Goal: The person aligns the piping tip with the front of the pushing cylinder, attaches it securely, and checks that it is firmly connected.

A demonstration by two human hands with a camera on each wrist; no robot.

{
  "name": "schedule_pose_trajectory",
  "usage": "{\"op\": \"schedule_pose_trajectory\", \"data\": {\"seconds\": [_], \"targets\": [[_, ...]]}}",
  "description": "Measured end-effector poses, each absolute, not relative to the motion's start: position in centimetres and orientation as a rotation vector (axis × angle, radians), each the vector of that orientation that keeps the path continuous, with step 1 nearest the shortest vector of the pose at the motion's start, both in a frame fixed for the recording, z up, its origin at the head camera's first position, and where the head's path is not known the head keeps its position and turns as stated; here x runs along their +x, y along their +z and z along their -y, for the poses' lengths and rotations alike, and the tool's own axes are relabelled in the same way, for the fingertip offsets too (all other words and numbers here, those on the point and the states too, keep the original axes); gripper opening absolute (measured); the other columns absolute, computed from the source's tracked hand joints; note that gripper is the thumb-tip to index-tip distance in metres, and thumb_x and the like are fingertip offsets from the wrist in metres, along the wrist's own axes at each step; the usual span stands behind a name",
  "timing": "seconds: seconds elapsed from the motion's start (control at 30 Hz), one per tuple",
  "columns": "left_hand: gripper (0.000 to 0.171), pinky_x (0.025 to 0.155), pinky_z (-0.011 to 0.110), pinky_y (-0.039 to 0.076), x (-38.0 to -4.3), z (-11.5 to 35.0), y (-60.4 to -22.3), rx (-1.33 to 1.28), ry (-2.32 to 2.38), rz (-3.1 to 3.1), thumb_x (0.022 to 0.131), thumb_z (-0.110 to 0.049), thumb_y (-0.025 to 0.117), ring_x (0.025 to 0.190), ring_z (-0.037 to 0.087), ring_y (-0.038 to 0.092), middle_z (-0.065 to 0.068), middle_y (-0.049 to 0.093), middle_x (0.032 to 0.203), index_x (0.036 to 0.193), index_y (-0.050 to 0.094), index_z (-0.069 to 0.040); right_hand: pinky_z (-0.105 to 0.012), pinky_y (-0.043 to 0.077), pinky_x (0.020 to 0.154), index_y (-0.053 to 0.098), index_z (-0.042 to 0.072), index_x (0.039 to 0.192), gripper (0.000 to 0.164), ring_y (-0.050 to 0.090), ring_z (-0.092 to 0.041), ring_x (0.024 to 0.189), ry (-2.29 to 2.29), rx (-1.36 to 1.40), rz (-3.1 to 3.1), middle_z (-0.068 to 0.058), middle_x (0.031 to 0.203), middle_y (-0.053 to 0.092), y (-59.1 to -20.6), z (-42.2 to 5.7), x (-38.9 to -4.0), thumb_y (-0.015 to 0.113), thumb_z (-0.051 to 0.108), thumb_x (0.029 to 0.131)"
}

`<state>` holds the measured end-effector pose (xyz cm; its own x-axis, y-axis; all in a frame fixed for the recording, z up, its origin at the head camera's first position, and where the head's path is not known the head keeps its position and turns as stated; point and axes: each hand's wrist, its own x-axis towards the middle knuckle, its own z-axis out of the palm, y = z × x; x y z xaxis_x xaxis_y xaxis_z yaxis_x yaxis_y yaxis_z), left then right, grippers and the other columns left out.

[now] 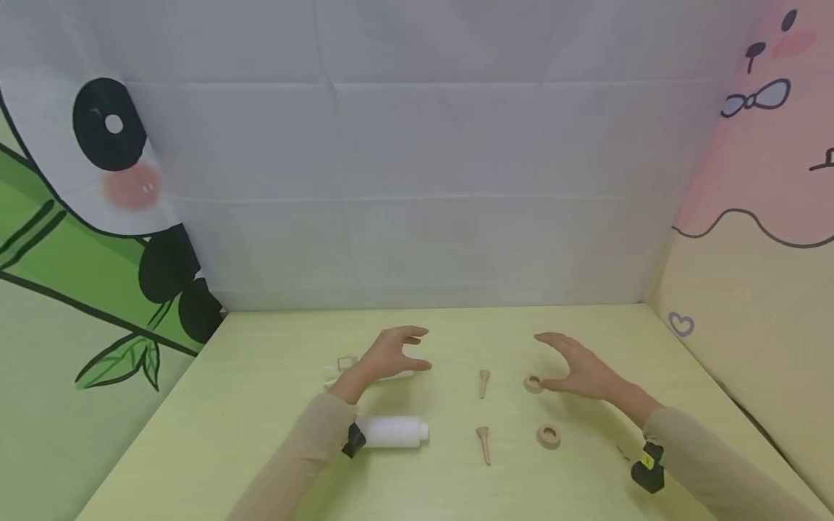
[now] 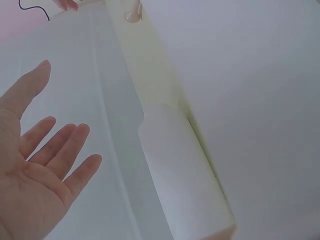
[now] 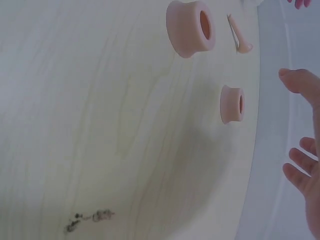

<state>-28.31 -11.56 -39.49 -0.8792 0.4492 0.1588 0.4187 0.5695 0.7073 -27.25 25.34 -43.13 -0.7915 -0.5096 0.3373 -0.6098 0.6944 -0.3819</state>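
Observation:
My left hand (image 1: 388, 354) hovers over the left-middle of the table with fingers parted and thumb spread, holding nothing. Beneath it lies a white item (image 1: 402, 374), partly covered by the hand. Nearer to me a white bottle (image 1: 397, 432) lies on its side, its narrow neck pointing right. My right hand (image 1: 580, 367) is also in the air, fingers and thumb apart, and its thumb tip overlaps the far tan ring (image 1: 532, 383) in the head view. A second tan ring (image 1: 549, 436) sits closer to me. Between the hands are two tan tapered pegs, one far (image 1: 484, 383) and one near (image 1: 483, 444).
A small clear frame-like piece (image 1: 347, 362) shows beside the left wrist. The pale yellow table (image 1: 260, 405) ends at a white cloth backdrop (image 1: 417, 246), with cartoon-printed panels on both sides. A dark smudge (image 3: 90, 217) marks the table's right part.

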Motion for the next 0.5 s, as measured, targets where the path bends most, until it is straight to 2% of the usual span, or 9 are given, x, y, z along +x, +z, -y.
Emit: {"op": "schedule_pose_trajectory", "data": {"seconds": [0.2,0.5], "targets": [[0.057,0.092,0.044,0.044,-28.3,10.2,-39.6,0.766,1.304,-2.72,0.073,-0.016,0.076,0.109,0.029,0.055,0.016,0.055,0.123,0.124,0.053,-0.002,-0.052,0.042,0.087,0.04,0.001,0.133,0.072,0.047,-0.037,0.111,0.881,0.837,2.714,-0.019,0.13,0.044,-43.2,-24.6,-27.0,0.075,0.021,0.074],[0.053,0.085,0.041,0.048,-27.8,8.3,-39.8,0.706,1.404,-2.672,0.075,-0.016,0.074,0.106,0.03,0.057,0.019,0.056,0.12,0.121,0.055,-0.001,-0.051,0.042,0.089,0.038,0.001,0.135,0.071,0.046,-0.038,0.113,1.127,0.741,2.733,-0.021,0.133,0.042,-43.3,-23.9,-26.6,0.073,0.023,0.077]]}}
